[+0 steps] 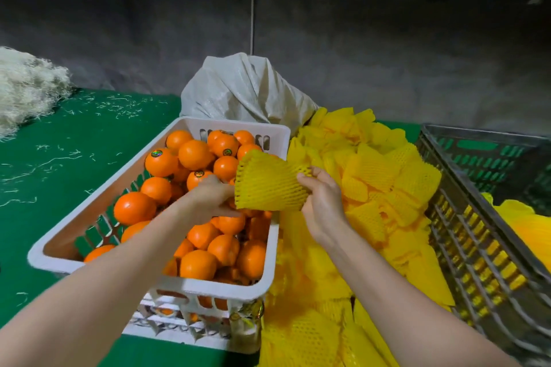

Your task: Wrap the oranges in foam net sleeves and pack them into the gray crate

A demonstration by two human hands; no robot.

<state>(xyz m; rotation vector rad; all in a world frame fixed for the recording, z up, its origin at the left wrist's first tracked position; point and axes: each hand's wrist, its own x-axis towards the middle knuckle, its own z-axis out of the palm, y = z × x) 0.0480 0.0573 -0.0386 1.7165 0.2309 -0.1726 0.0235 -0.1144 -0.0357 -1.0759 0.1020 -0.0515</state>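
A white basket (62, 237) full of bare oranges (193, 155) sits in front of me on the left. Over its right side both my hands hold one yellow foam net sleeve (268, 182). My left hand (213, 195) grips the sleeve's left edge, fingers partly hidden behind it. My right hand (320, 197) pinches the sleeve's right end. Whether an orange is inside the sleeve I cannot tell. The gray crate (477, 241) stands at the right with yellow sleeved shapes (527, 223) inside.
A heap of loose yellow foam sleeves (372, 188) lies between basket and crate. A gray-white woven sack (247, 89) stands behind the basket. White shredded fibre (26, 86) is piled at the far left on the green table cover (74, 134).
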